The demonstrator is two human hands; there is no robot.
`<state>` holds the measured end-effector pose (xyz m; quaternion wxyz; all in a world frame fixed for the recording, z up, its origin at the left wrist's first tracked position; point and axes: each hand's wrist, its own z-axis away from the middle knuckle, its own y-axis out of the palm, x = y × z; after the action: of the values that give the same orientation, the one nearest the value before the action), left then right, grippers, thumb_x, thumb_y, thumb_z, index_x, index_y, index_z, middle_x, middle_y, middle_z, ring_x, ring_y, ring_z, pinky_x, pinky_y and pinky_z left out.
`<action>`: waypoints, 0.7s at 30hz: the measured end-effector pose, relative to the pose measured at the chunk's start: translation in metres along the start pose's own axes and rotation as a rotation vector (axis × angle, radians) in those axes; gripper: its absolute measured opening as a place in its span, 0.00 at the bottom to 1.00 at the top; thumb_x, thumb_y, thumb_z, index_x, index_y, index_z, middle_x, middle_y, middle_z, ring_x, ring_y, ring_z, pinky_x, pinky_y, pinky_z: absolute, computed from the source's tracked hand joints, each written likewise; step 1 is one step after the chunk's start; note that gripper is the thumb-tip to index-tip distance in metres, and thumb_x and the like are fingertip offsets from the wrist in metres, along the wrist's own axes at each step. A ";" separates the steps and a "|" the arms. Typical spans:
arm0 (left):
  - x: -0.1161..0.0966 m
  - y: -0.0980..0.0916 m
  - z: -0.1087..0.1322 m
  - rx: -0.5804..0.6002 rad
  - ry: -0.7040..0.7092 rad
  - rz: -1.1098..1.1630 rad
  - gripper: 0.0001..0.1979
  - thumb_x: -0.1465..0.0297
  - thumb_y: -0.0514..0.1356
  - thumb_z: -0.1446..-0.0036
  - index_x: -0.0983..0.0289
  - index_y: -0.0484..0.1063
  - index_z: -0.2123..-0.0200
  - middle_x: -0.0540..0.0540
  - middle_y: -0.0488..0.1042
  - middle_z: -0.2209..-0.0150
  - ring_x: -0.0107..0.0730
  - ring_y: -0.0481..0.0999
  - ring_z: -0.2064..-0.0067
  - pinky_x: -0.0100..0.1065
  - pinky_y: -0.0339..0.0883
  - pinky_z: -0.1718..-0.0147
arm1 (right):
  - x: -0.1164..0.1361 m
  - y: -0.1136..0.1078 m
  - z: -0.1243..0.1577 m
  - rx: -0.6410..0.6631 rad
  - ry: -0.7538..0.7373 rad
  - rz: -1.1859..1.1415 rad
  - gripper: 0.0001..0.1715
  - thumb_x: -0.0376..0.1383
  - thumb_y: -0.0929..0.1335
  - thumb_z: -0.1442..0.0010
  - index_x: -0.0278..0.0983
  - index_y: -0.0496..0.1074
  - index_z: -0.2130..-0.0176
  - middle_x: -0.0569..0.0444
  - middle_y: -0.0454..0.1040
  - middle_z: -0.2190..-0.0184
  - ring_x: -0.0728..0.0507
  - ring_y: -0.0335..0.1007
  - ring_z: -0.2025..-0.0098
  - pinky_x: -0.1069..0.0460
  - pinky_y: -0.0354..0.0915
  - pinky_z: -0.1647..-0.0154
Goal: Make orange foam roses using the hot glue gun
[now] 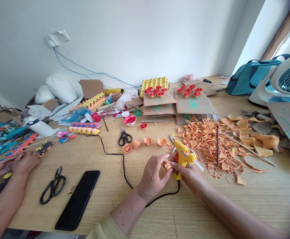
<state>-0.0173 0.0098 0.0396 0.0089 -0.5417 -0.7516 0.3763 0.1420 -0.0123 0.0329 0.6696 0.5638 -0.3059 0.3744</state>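
My right hand [188, 172] is wrapped round a yellow hot glue gun [182, 157], with a white glue stick [199, 165] poking out of its back. Between the fingers of my left hand [153, 176] is a small orange egg-carton flower [167, 165], close against the glue gun; my fingers partly cover it. Behind my hands, several orange flowers [147, 141] stand in a row on the table. A pair of black-handled scissors [125, 136] lies near them, and a single red flower [144, 126] sits further back.
Orange carton scraps [202, 142] are heaped at the right. Red flowers [156, 91] stand on cardboard pieces [159, 109] at the back. A phone [78, 200] and more scissors [52, 187] lie front left, near another person's hands [22, 162]. A black cord [124, 166] crosses the table.
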 end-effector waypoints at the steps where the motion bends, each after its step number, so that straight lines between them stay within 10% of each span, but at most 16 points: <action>1: 0.001 0.000 0.000 0.003 0.003 0.008 0.22 0.76 0.58 0.36 0.62 0.61 0.40 0.55 0.75 0.62 0.35 0.76 0.60 0.39 0.75 0.56 | 0.002 0.001 0.001 -0.010 0.007 0.001 0.27 0.44 0.82 0.57 0.42 0.71 0.61 0.60 0.74 0.72 0.47 0.68 0.72 0.51 0.63 0.68; 21: 0.000 0.000 0.000 -0.027 -0.025 -0.001 0.22 0.74 0.60 0.36 0.62 0.60 0.41 0.55 0.75 0.61 0.34 0.78 0.59 0.39 0.76 0.55 | 0.004 0.003 0.002 -0.013 -0.008 0.011 0.26 0.44 0.82 0.56 0.42 0.70 0.62 0.60 0.73 0.72 0.47 0.69 0.71 0.51 0.64 0.67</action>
<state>-0.0171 0.0098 0.0396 -0.0075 -0.5366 -0.7569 0.3730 0.1422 -0.0137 0.0384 0.6700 0.5594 -0.3138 0.3737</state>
